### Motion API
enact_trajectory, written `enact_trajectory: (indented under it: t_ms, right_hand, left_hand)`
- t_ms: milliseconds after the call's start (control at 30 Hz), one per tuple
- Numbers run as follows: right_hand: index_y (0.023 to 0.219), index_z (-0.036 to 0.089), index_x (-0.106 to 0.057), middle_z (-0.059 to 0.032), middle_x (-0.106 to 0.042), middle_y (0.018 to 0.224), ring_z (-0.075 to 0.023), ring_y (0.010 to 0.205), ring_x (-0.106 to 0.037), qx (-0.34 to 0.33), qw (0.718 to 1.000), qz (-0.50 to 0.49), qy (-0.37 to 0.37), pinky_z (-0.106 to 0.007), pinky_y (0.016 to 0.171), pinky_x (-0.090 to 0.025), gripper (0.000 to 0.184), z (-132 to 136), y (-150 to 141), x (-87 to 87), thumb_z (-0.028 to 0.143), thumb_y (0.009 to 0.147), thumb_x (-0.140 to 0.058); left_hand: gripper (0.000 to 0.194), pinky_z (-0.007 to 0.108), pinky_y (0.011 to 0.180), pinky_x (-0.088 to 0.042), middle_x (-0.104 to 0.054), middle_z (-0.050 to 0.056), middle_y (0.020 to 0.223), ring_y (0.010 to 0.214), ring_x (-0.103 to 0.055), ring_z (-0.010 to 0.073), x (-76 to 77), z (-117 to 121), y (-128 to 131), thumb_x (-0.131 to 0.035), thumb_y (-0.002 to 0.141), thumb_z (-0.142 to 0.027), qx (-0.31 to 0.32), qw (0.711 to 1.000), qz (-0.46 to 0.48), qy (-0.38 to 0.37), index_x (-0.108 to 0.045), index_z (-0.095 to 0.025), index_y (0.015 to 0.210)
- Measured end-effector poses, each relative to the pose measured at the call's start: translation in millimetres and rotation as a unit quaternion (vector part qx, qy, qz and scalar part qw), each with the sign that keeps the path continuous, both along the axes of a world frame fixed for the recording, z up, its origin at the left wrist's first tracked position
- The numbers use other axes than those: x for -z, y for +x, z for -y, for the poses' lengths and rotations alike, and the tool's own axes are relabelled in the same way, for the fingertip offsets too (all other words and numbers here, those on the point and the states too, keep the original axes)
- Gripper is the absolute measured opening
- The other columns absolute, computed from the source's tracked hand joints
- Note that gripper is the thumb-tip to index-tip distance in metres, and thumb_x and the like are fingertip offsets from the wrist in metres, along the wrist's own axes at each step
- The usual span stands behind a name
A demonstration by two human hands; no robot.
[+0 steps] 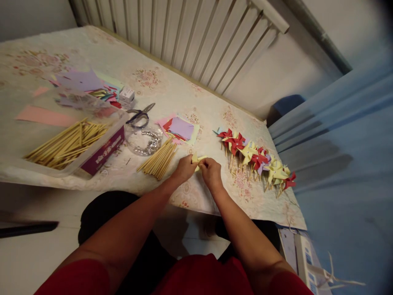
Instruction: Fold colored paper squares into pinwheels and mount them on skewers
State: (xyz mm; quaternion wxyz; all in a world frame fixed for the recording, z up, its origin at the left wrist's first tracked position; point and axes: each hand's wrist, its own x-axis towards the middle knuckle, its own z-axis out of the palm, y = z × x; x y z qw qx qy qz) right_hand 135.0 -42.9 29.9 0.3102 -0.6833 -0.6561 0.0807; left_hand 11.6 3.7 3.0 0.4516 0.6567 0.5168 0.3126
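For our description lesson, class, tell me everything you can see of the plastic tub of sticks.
The tub is rectangular, see-through and plastic-looking, with a purple label bearing pale lettering on its right wall. It rests base down on the floral tablecloth, near the edge closest to the person. Thin, straw-coloured wooden-looking sticks lie heaped inside, mostly slanting one way. A round clear dish sits close by its right side; whether they touch is unclear. Neither hand touches the tub.
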Motion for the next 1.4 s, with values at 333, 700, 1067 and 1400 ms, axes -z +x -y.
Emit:
enact_trajectory:
  t_ms: [333, 700, 1067, 1400]
  right_hand:
    - [0.060, 0.021, -0.054, 0.0026, -0.055, 0.058, -0.0146, 0.057, -0.050, 0.050, 0.992, -0.093, -0.066, -0.026, 0.058, -0.038, 0.015, -5.8, -0.6, -1.2, 0.022, 0.074, -0.055]
    - [0.059, 0.020, -0.053, 0.0023, -0.054, 0.061, -0.0145, 0.061, -0.048, 0.044, 0.994, -0.088, -0.057, -0.027, 0.063, -0.038, 0.013, -6.9, -2.4, -0.8, 0.020, 0.072, -0.054]
    - [0.063, 0.020, -0.056, -0.0025, -0.059, 0.069, -0.0181, 0.072, -0.051, -0.026, 1.000, 0.013, -0.011, -0.031, 0.073, -0.039, 0.013, -5.4, -1.8, -5.1, 0.017, 0.075, -0.052]
    - [0.061, 0.020, -0.054, -0.0015, -0.057, 0.067, -0.0171, 0.070, -0.050, -0.014, 1.000, 0.017, -0.016, -0.030, 0.070, -0.037, 0.013, -7.7, -3.5, -3.8, 0.017, 0.074, -0.052]
  left_hand:
    - [0.009, 0.025, 0.061, -0.035, -0.063, 0.004, 0.076, 0.068, -0.051, 0.0147, 0.6, -0.8, -0.4, -0.054, 0.077, -0.018, -0.002, 1.000, 0.013, -0.006, -0.061, -0.014, 0.080]
    - [0.014, 0.025, 0.063, -0.036, -0.066, 0.005, 0.079, 0.070, -0.052, 0.0147, -0.1, -1.0, -0.2, -0.054, 0.079, -0.018, 0.001, 1.000, -0.011, -0.010, -0.064, -0.012, 0.086]
    - [0.014, 0.025, 0.062, -0.035, -0.066, 0.006, 0.080, 0.071, -0.053, 0.0149, -0.6, -1.7, -0.5, -0.052, 0.079, -0.017, 0.003, 1.000, -0.014, 0.001, -0.064, -0.011, 0.086]
    - [0.016, 0.025, 0.062, -0.036, -0.067, 0.007, 0.081, 0.071, -0.053, 0.0148, -2.9, -1.7, -1.4, -0.053, 0.080, -0.017, 0.000, 1.000, -0.015, -0.009, -0.065, -0.010, 0.087]
